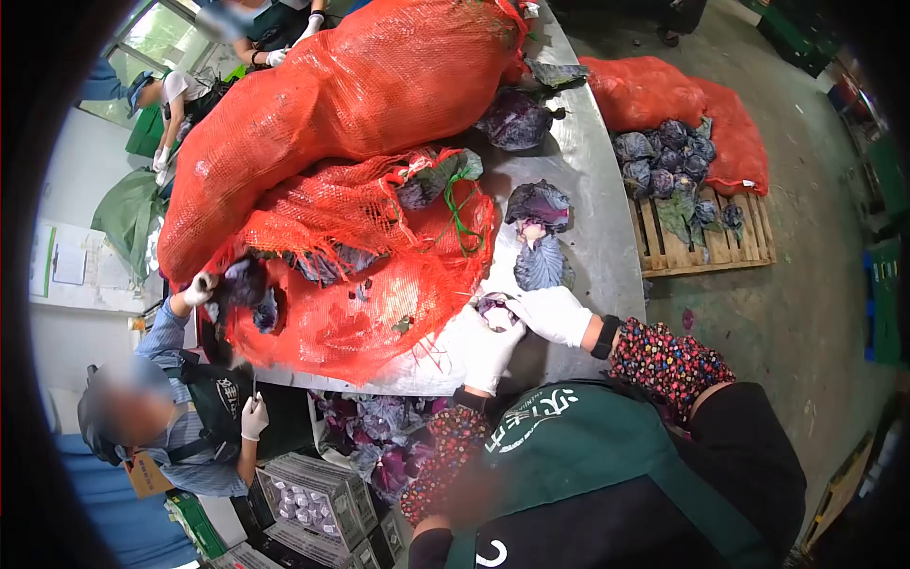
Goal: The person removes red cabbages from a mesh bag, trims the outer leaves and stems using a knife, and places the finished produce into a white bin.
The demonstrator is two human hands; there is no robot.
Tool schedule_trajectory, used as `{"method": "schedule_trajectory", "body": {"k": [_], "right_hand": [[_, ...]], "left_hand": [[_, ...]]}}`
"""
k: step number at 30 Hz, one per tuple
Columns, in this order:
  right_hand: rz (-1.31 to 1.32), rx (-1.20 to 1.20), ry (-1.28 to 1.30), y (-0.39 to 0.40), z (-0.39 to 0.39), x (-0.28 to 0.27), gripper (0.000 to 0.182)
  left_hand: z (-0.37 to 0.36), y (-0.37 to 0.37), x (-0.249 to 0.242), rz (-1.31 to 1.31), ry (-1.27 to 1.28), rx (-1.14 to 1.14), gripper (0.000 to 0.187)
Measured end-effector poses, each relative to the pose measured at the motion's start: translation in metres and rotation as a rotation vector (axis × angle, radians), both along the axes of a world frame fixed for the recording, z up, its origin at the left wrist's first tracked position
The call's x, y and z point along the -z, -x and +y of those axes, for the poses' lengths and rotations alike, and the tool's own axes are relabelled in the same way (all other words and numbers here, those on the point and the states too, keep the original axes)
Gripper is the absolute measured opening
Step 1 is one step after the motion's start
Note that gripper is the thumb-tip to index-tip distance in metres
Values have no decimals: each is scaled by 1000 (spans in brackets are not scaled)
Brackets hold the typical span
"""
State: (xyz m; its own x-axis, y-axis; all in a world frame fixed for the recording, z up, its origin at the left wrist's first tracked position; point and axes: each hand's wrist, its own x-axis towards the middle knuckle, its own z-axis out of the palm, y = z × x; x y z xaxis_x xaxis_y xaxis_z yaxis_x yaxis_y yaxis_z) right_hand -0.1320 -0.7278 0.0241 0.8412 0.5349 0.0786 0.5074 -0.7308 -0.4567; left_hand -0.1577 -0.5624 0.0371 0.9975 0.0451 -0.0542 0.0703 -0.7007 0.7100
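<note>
Both of my hands wear white gloves and meet over the metal table (597,190). My left hand (485,349) is closed around a small red cabbage (495,309), its purple outside and pale part showing between the fingers. Reaching in from the right, my right hand (557,316) has its fingers pressed together at the cabbage's edge; whether it holds a tool is hidden. Just beyond lie loose cabbage leaves (542,263) and a dark purple leaf piece (538,205) with a pale stem. An opened red mesh sack (332,327) spreads to the left of my hands.
A full red mesh sack (360,85) lies across the table, with a whole cabbage (517,120) beside it. Leaves fill a container (379,431) below the edge. At left a co-worker (204,408) holds a cabbage and a knife. A pallet (701,256) with cabbages stands right.
</note>
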Motion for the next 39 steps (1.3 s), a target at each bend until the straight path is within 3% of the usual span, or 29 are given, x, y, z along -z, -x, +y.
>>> {"method": "schedule_trajectory", "body": {"k": [2,4,5,6,7,8,10,11,14,15,17,19,20,22,24,25,26,27,28,29,31,34,35,39], "right_hand": [[75,70,-20,-6,-2,-8,28],[-62,2,35,-14,-4,3,29],[-158,29,-19,-25,-12,39,29],[73,174,24,-31,-16,42,31],[63,188,-38,-31,-17,44,32],[55,199,-101,-31,-17,47,33],[86,235,-53,-30,-18,51,34],[109,278,-6,-29,-15,52,35],[208,350,-54,-29,-8,37,36],[252,350,-159,-29,-6,30,42],[205,328,-174,-24,-1,14,40],[132,249,-158,-16,-1,-14,46],[165,161,-106,-9,-3,-51,51],[310,99,-143,-2,-7,-66,55],[406,196,-171,0,-13,-44,56],[320,176,-356,0,-18,-27,55],[236,154,-539,3,-23,-10,54],[246,159,-539,7,-26,-5,44],[251,164,-542,8,-29,0,44],[269,180,-513,8,-32,6,41],[360,180,-399,5,-39,-2,35],[314,159,-244,11,-41,-23,47],[198,101,-208,13,-41,-24,44],[183,17,-102,6,-38,-30,43]], "left_hand": [[-1,-4,10,-57,28,-10,78],[-4,-2,-4,-31,-32,25,77],[-3,2,2,-31,-12,79,77],[-4,3,-1,-36,7,131,77],[-7,10,-6,-108,-152,164,79],[-4,15,-12,-126,-129,237,84],[21,25,1,-168,187,289,89],[34,35,0,47,388,207,87],[44,43,-17,146,764,127,87],[46,41,-18,137,762,117,87],[46,35,-16,92,478,243,94],[37,26,0,56,503,228,95],[32,23,11,19,522,204,97],[31,15,19,-32,514,216,98],[36,9,16,92,402,252,98],[20,7,-14,-25,152,259,91],[11,6,-17,-20,154,263,91],[4,6,-18,-53,139,271,87],[-2,7,-17,-86,120,279,84],[-6,10,-4,-98,269,203,80],[-4,8,-6,-73,218,216,80],[1,4,-12,-76,157,244,78],[2,3,-16,-39,108,260,77],[5,3,-12,191,96,237,74]]}}
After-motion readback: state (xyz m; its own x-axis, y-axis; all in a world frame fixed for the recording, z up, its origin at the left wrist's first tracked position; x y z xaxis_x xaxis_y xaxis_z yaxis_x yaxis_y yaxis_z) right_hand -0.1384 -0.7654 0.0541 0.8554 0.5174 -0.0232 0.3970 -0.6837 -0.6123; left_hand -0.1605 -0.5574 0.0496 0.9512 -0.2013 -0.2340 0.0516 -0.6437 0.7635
